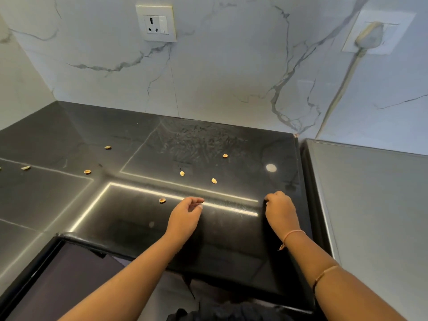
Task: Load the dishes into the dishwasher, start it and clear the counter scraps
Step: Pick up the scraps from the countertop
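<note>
Several pale nut shells lie scattered on the glossy black counter (129, 216). The nearest shell (162, 200) is just left of my left hand (185, 216), and others (214, 180) (182, 173) (225, 155) lie beyond it. Further shells (87, 171) (107, 147) (25, 167) sit to the far left. My left hand hovers low over the counter, fingers loosely curled, thumb close to the fingertips, nothing visibly in it. My right hand (281, 210) is curled into a fist near the counter's right edge, and its inside is hidden.
A marble wall rises behind the counter with a socket (156, 23) and, at the right, a plug with its cable (368, 35). A steel surface (370, 193) adjoins the counter on the right. A dark panel (69, 274) lies below the counter's front edge at lower left.
</note>
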### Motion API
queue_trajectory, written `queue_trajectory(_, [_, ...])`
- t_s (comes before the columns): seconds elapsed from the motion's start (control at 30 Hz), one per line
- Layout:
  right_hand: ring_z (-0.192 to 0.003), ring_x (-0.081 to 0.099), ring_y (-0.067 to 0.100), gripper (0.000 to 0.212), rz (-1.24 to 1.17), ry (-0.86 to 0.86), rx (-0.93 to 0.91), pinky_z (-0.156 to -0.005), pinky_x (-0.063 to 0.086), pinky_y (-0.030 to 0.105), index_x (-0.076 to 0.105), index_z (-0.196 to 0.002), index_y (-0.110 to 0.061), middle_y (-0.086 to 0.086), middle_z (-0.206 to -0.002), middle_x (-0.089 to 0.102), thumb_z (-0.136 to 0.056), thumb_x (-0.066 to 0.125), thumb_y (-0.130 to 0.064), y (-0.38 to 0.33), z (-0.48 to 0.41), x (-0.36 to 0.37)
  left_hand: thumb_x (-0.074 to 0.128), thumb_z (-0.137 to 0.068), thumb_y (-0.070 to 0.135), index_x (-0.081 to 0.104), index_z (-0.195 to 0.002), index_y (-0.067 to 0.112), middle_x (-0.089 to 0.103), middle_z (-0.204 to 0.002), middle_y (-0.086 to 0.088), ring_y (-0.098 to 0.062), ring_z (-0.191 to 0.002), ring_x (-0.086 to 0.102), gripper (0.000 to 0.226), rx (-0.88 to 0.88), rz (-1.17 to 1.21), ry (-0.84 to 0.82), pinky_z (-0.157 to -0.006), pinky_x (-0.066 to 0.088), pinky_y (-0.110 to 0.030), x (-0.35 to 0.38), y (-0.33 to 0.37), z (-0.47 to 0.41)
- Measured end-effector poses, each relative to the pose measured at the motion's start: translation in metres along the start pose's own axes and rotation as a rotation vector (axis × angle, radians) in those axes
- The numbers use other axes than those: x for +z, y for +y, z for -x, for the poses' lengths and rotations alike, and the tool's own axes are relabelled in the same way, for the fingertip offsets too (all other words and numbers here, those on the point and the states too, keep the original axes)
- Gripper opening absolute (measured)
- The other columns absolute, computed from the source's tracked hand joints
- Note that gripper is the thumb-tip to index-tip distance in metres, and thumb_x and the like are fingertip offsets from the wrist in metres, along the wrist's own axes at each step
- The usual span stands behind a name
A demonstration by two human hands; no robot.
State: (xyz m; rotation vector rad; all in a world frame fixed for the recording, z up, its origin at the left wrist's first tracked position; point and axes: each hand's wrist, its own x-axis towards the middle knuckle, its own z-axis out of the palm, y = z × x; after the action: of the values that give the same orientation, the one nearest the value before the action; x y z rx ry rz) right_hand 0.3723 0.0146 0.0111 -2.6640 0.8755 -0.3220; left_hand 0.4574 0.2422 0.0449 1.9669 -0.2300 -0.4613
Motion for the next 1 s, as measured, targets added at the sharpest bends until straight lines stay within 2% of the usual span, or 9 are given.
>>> queue_trajectory(0.1, [-0.087,0.056,0.025,0.021,-0.093,-0.059,-0.051,-0.074,0.044,0.030,0.068,-0.090,-0.001,0.011,-0.094,0.061,-0.087,0.048,-0.003,-0.018,-0.010,0.001,0.047,-0.095,0.006,0.060,-0.108,0.010,0.063,-0.107,-0.008,-0.016,-0.100,0.060,0.019,-0.222,0.375,-0.093,-0.088,0.048,-0.028,0.018,0.010,-0.015])
queue_trajectory(0.23, [-0.084,0.062,0.014,0.014,-0.469,-0.139,-0.006,-0.078,0.045,0.019,0.071,-0.088,-0.011,0.002,-0.090,0.068,-0.079,0.062,-0.006,-0.061,-0.004,0.003,0.040,-0.099,0.010,0.058,-0.108,0.002,0.063,-0.103,-0.014,-0.026,-0.104,0.059,0.022,-0.447,0.741,-0.148,-0.094,0.046,-0.036,0.031,0.020,-0.026])
queue_trajectory(0.37, [-0.081,0.065,0.009,0.015,-0.766,-0.253,-0.103,-0.076,0.052,0.020,0.070,-0.083,-0.020,-0.002,-0.085,0.069,-0.079,0.065,-0.007,-0.104,0.005,0.009,0.036,-0.100,0.018,0.063,-0.096,0.000,0.069,-0.087,-0.017,-0.026,-0.089,0.063,0.033,-0.582,0.977,-0.208,-0.081,0.051,-0.035,0.022,0.023,-0.033])
queue_trajectory(0.47, [-0.082,0.065,0.007,0.010,-0.848,-0.254,-0.127,-0.078,0.052,0.021,0.070,-0.086,-0.021,-0.003,-0.087,0.069,-0.084,0.066,-0.012,-0.127,-0.006,0.015,0.036,-0.100,0.017,0.062,-0.093,0.000,0.069,-0.077,-0.015,-0.023,-0.079,0.062,0.032,-0.644,1.046,-0.186,-0.073,0.052,-0.032,0.011,0.020,-0.038])
queue_trajectory(0.57, [-0.087,0.060,0.010,0.013,-0.659,-0.090,-0.150,-0.082,0.048,0.021,0.070,-0.096,-0.013,-0.002,-0.094,0.063,-0.089,0.060,-0.011,-0.134,-0.028,0.025,0.040,-0.099,0.018,0.057,-0.080,0.005,0.062,-0.067,-0.010,-0.016,-0.065,0.056,0.029,-0.711,1.031,-0.140,-0.053,0.052,-0.023,-0.012,0.014,-0.046])
queue_trajectory(0.67, [-0.102,0.051,0.019,0.022,-0.295,-0.129,-0.223,-0.089,0.041,0.026,0.066,-0.110,-0.008,0.005,-0.109,0.056,-0.094,0.052,-0.013,-0.132,-0.044,0.041,0.041,-0.098,0.019,0.057,-0.080,0.008,0.058,-0.064,-0.004,-0.011,-0.056,0.051,0.026,-0.699,1.010,-0.098,-0.044,0.048,-0.019,-0.041,0.007,-0.055])
queue_trajectory(0.77, [-0.099,0.049,0.023,0.021,-0.030,-0.154,-0.279,-0.077,0.038,0.025,0.064,-0.097,-0.007,0.008,-0.104,0.055,-0.095,0.043,-0.008,-0.136,-0.045,0.055,0.041,-0.097,0.014,0.060,-0.088,0.007,0.054,-0.066,-0.002,-0.008,-0.049,0.049,0.021,-0.660,1.044,-0.077,-0.041,0.045,-0.017,-0.072,0.002,-0.063])
queue_trajectory(0.9, [-0.092,0.052,0.025,0.021,0.005,-0.147,-0.223,-0.071,0.036,0.026,0.064,-0.091,-0.004,0.010,-0.097,0.057,-0.091,0.043,-0.003,-0.150,-0.047,0.053,0.041,-0.096,0.008,0.060,-0.096,0.005,0.053,-0.066,-0.002,-0.009,-0.053,0.049,0.020,-0.634,1.123,-0.036,-0.042,0.047,-0.017,-0.102,-0.009,-0.073])
queue_trajectory(1.0, [-0.084,0.056,0.019,0.012,-0.218,-0.197,-0.079,-0.066,0.038,0.023,0.065,-0.082,-0.007,0.004,-0.086,0.060,-0.085,0.054,-0.006,-0.163,-0.049,0.045,0.041,-0.096,0.006,0.062,-0.094,0.004,0.058,-0.068,-0.005,-0.012,-0.061,0.057,0.021,-0.636,1.169,-0.031,-0.049,0.053,-0.020,-0.115,-0.017,-0.076])
